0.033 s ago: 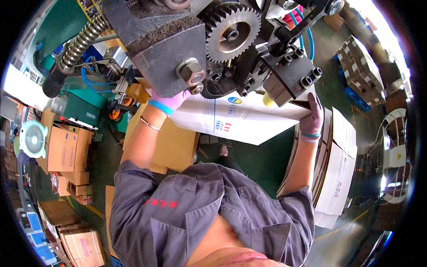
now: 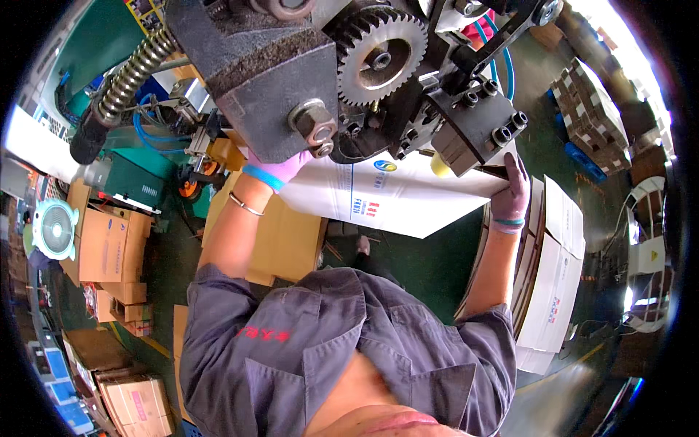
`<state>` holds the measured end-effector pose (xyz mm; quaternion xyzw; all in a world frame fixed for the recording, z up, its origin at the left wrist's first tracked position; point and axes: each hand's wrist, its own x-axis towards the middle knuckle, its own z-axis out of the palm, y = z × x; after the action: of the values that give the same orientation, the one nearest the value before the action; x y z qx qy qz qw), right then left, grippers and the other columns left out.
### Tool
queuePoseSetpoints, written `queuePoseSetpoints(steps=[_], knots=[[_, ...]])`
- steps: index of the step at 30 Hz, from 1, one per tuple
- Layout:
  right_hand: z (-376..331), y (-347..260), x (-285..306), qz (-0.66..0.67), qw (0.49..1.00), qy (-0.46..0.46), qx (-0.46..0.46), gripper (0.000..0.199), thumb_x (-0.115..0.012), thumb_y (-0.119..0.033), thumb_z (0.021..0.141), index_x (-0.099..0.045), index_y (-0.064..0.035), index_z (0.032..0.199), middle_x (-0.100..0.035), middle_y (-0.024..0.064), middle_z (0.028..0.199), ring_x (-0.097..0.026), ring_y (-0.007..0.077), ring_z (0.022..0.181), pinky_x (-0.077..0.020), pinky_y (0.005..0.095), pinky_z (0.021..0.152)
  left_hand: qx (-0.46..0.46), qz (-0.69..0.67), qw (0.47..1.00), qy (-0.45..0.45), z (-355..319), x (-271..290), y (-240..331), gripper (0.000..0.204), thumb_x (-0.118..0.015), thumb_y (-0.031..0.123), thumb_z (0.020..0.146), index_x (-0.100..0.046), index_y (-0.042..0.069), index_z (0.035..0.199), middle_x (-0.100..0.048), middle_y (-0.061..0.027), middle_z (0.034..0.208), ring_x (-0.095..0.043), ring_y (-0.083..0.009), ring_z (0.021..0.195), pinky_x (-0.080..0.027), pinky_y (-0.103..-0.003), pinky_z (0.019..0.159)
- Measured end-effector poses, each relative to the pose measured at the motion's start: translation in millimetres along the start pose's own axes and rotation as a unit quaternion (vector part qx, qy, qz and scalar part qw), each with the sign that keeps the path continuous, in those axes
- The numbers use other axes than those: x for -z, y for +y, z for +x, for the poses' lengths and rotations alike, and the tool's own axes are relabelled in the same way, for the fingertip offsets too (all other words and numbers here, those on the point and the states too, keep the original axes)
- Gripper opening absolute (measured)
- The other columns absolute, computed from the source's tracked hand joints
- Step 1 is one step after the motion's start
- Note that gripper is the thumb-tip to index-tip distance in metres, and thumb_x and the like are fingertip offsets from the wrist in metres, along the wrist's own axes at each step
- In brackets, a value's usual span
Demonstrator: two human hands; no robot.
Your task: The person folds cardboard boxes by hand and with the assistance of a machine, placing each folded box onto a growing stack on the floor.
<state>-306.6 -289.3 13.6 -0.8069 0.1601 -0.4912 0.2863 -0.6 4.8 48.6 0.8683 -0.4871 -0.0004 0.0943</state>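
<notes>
A white printed cardboard box blank sits under the head of a dark metal machine, its near edge slanting toward me. My right hand, in a thin glove, grips the blank's right end, with the fingers reaching up along that edge. At the blank's left end is my left hand, in a pinkish glove with a blue cuff. The machine's heavy block hides its fingers, so their hold is not visible. Just above the blank are a toothed gear wheel and a bolted black block.
Flattened white cartons stand stacked by my right forearm. Brown cardboard lies below my left arm. A coil spring juts from the machine's left. Farther left are a small fan and brown boxes; a loaded pallet stands far right.
</notes>
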Motion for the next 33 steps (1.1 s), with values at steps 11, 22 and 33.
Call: queuePoseSetpoints(steps=[11,22,33], knots=[[8,-25,-18,0.264,0.943,0.091,-0.182,0.032,-0.053,-0.014,0.087,-0.059,0.0095,0.108,-0.063,0.0131,0.106,-0.058,0.0178,0.096,-0.0432,0.0295,0.089,-0.088,0.034,0.988,0.124,8,-30,-26,0.046,-0.053,0.032,0.085,-0.054,0.010,0.125,-0.050,-0.0149,0.132,-0.043,-0.0351,0.125,-0.027,-0.047,0.109],[-3,37,77,0.299,0.886,0.206,-0.288,0.054,-0.052,-0.036,0.091,-0.045,-0.0028,0.133,-0.058,0.0179,0.119,-0.057,0.0242,0.103,-0.0446,0.0342,0.091,-0.282,0.023,0.914,0.289,-70,-90,29,0.031,-0.061,0.026,0.081,-0.062,0.009,0.106,-0.058,-0.0106,0.116,-0.053,-0.0259,0.114,-0.032,-0.052,0.103],[0,63,88,-0.066,0.996,-0.059,-0.005,0.038,-0.046,0.002,0.087,-0.057,-0.0025,0.123,-0.058,0.0162,0.121,-0.054,0.0254,0.116,-0.0407,0.0336,0.099,0.106,-0.511,0.847,0.099,-35,-181,-66,0.034,-0.063,0.014,0.084,-0.055,-0.006,0.111,-0.063,-0.0187,0.108,-0.060,-0.0249,0.098,-0.047,-0.036,0.089]])
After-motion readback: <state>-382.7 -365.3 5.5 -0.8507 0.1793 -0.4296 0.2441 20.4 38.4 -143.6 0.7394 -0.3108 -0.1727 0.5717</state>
